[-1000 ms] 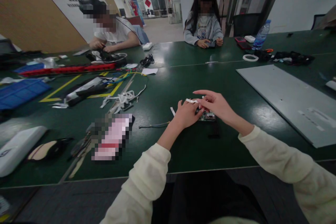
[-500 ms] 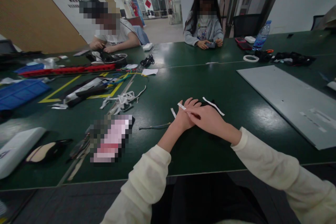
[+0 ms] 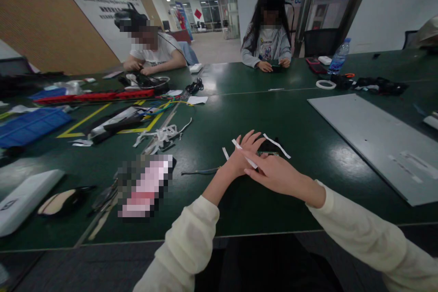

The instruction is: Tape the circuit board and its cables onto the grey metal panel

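Note:
My left hand (image 3: 243, 157) is palm down with its fingers spread, over the near middle of the table. A narrow white strip (image 3: 239, 145) that looks like tape lies across its back. My right hand (image 3: 273, 171) reaches over from the right, its index finger and thumb around the strip's lower end. Beneath and behind both hands is a black object (image 3: 278, 143) with a green circuit board (image 3: 268, 153), mostly hidden. A second white strip (image 3: 277, 146) slants beyond my right hand. Another short strip (image 3: 225, 153) shows left of my left hand, near a thin dark cable (image 3: 200, 171).
A phone (image 3: 147, 187) lies left of my hands, with a tangle of white strips (image 3: 162, 137) behind it. A grey panel (image 3: 372, 141) is on the right, with a tape roll (image 3: 325, 84) and bottle (image 3: 340, 57) beyond. Two people sit across the green table (image 3: 239, 105).
The fingers of my left hand have spread wider. My right hand has shifted slightly, and the circuit board now shows between the hands. The view has tilted up a little.

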{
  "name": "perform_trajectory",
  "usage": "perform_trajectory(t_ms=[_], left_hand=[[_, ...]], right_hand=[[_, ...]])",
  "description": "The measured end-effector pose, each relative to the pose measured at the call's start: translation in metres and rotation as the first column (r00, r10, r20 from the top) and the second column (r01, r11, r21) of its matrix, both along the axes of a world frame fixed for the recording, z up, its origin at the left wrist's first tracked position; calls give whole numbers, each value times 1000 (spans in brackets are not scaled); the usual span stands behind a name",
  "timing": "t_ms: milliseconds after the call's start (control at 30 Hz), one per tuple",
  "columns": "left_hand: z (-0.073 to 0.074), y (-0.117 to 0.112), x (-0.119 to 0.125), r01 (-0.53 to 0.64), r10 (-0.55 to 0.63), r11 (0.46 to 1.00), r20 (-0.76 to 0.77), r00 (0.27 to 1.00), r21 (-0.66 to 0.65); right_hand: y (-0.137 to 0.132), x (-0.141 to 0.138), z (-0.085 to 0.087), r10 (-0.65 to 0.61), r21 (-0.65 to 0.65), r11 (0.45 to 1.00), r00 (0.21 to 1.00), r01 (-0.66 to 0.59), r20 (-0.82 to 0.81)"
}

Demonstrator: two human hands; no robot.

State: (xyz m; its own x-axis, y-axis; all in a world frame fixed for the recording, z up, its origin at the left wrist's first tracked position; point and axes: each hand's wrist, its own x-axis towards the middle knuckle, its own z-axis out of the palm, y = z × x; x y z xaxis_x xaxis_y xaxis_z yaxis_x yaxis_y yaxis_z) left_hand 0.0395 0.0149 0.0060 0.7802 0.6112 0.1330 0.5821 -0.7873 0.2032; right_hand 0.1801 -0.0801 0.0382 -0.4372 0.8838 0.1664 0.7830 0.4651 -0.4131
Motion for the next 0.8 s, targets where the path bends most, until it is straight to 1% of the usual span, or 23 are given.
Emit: perform_trajectory(t_ms=[67,167,267,367,467,633,733,800], left_hand=[[0,0,-3,20,-21,999,-29,999,-25],[1,-2,-5,6,-8,999,-44,999,-44],[2,-3,-4,-13,11,998,-43,999,-54],[0,-2,-4,5,-8,998,-50,999,-63],[-3,-1,-5,15,-17,999,-47,999,-43],[-6,-1,-8,31,-32,999,-25,999,-32],[-5,-1,-9,41,-41,998,-1,999,-47],[-5,-2,-9,42,-42,997,4,999,-60]], right_hand=[[-4,6,4,-1,-43,999,997,-2,-76],[-8,20,7,-39,-156,988,976,6,-215],[-6,30,1,-66,-261,965,938,-27,-341],[0,27,-9,-60,-297,951,899,-79,-433],[6,19,-15,-74,-291,953,872,-81,-484],[10,12,-13,-104,-214,977,837,-16,-537],[12,8,-13,-94,-140,990,851,24,-517],[14,4,-15,-87,-55,996,879,69,-468]])
